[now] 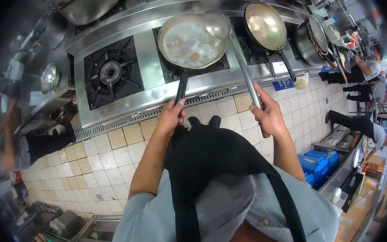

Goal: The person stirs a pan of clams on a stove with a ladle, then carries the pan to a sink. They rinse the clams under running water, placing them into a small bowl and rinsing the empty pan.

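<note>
Across the far side of a tiled floor (106, 162), a steel stove (149, 63) carries a line of cookware in a working kitchen. Large pots (87, 9) stand at the far left; at left, nearer, a co-worker in dark trousers (45, 146) is at a counter, well apart from the two working hands.

At the middle of the stove sits the wide pan (173, 60), filled with pale, cloudy liquid, steam and bubbles. A second pan (276, 32) stands to its right, while a burner (110, 73) shows at left. The wide pan's long axis runs near to far, its dark handle (183, 84) pointing to the near side with a slight lean left.

The ladle (217, 25) slants from near right to far left, its bowl at the pan's far right and its wooden end toward the near side. Whether the bowl dips into the liquid cannot be told.

The left hand (171, 117) has its fingers wrapped about the dark handle; the right hand (269, 115) has its fingers clamped round the ladle's shaft. Work looks to be midway: pale pieces and one orange piece (195, 56) sit in the liquid, none seen dished out. How much is left cannot be judged.
</note>
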`<action>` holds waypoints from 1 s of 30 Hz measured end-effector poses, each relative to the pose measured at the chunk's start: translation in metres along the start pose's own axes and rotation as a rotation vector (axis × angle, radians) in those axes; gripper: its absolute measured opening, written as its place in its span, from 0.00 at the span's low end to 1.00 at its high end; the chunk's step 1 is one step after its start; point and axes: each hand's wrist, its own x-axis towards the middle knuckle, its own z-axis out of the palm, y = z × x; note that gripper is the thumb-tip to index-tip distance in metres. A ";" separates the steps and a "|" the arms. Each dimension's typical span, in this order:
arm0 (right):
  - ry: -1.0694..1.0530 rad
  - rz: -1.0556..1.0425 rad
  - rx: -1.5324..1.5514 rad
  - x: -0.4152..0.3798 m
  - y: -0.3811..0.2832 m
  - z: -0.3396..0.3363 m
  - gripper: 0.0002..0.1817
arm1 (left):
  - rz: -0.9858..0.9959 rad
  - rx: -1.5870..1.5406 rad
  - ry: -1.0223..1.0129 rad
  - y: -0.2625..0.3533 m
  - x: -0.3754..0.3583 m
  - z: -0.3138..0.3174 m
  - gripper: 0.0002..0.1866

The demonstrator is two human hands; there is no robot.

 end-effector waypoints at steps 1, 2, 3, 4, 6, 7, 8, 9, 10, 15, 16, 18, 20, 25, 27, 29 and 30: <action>0.011 -0.005 -0.052 0.004 0.005 0.001 0.36 | -0.001 0.003 -0.012 0.000 0.000 -0.001 0.17; 0.020 -0.012 -0.103 0.009 0.009 0.003 0.36 | 0.000 0.005 -0.023 -0.001 0.001 -0.002 0.17; 0.016 -0.016 -0.105 0.014 0.010 0.006 0.36 | 0.003 0.002 -0.020 0.000 0.000 -0.004 0.17; 0.032 -0.031 -0.125 0.018 0.010 0.009 0.36 | -0.012 -0.014 -0.042 0.000 0.000 -0.005 0.19; 0.047 -0.096 -0.154 0.030 0.018 0.017 0.37 | -0.024 -0.033 -0.061 -0.001 -0.002 -0.009 0.21; 0.044 -0.099 -0.155 0.036 0.022 0.021 0.37 | -0.045 -0.077 -0.041 -0.002 -0.002 -0.011 0.22; 0.005 -0.067 -0.067 0.041 0.024 0.026 0.37 | -0.066 -0.121 -0.020 -0.004 -0.002 -0.015 0.23; -0.034 -0.034 0.021 0.045 0.022 0.032 0.37 | -0.064 -0.124 -0.016 -0.008 -0.001 -0.020 0.23; -0.081 0.031 0.110 0.047 0.017 0.038 0.38 | -0.071 -0.142 0.011 -0.015 0.001 -0.027 0.23; -0.235 0.119 0.511 0.060 0.016 0.054 0.38 | -0.112 -0.120 0.129 -0.054 0.006 -0.074 0.22; -0.265 0.138 0.623 0.061 0.015 0.053 0.38 | -0.127 -0.063 0.193 -0.070 0.010 -0.088 0.22; -0.297 0.156 0.737 0.060 0.009 0.051 0.38 | -0.140 -0.006 0.259 -0.099 0.011 -0.115 0.22; -0.311 0.150 0.720 0.056 0.002 0.050 0.38 | -0.198 -0.018 0.415 -0.126 0.001 -0.138 0.21; -0.274 0.056 0.388 0.040 0.006 0.049 0.39 | -0.442 0.184 0.582 -0.217 -0.037 -0.208 0.20; -0.241 0.024 0.276 0.031 0.005 0.044 0.39 | -0.533 0.220 0.601 -0.235 -0.058 -0.216 0.20; -0.149 -0.015 0.109 0.024 0.007 0.038 0.38 | -0.658 0.244 0.655 -0.245 -0.074 -0.219 0.19; -0.149 -0.013 0.111 0.024 0.009 0.038 0.38 | -0.660 0.246 0.656 -0.247 -0.078 -0.218 0.19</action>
